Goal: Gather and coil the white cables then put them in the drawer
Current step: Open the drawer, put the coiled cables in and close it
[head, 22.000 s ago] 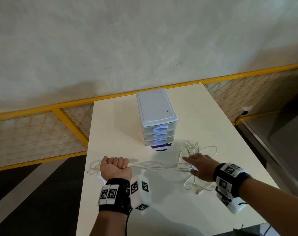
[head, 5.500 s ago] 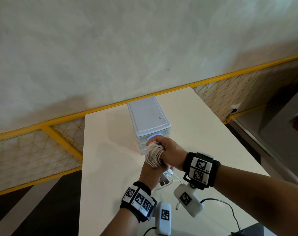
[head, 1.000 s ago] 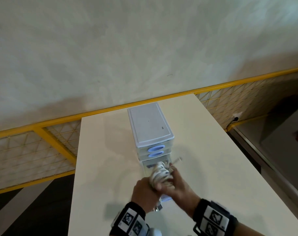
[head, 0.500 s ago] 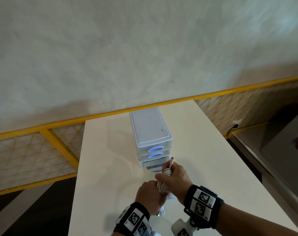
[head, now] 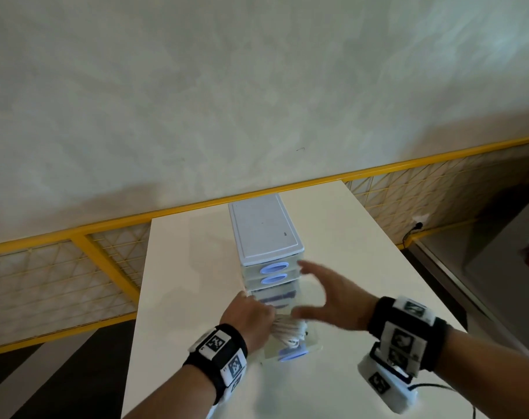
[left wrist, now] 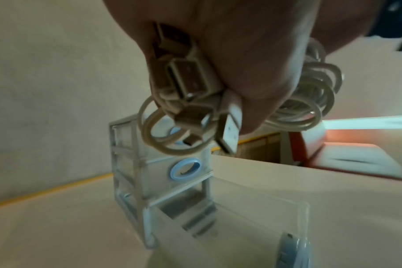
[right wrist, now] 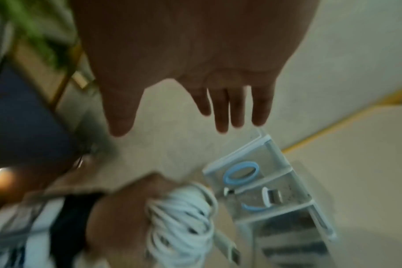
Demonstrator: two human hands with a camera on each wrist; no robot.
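My left hand [head: 251, 320] is clenched around the bundle of white cables [head: 287, 332], holding it just above the pulled-out bottom drawer [head: 290, 353] of the small drawer unit [head: 264, 234] on the table [head: 363, 267]. My right hand [head: 332, 300] is released, fingers spread and empty, hovering beside the unit's front.

I judge the bundle light and soft but springy: thin, smooth cords that want to uncoil once the squeeze eases. The best hold is around the middle of the loops with the plug ends tucked under the fingers, as the left wrist view shows, where several flat plugs [left wrist: 190, 79] poke out below the thumb.

The cables look like one tight skein of many thin white loops, a few stray loops hanging free underneath. The drawer is clear plastic with a pale blue ring handle, and I judge the bundle should fit if lowered in lengthwise.
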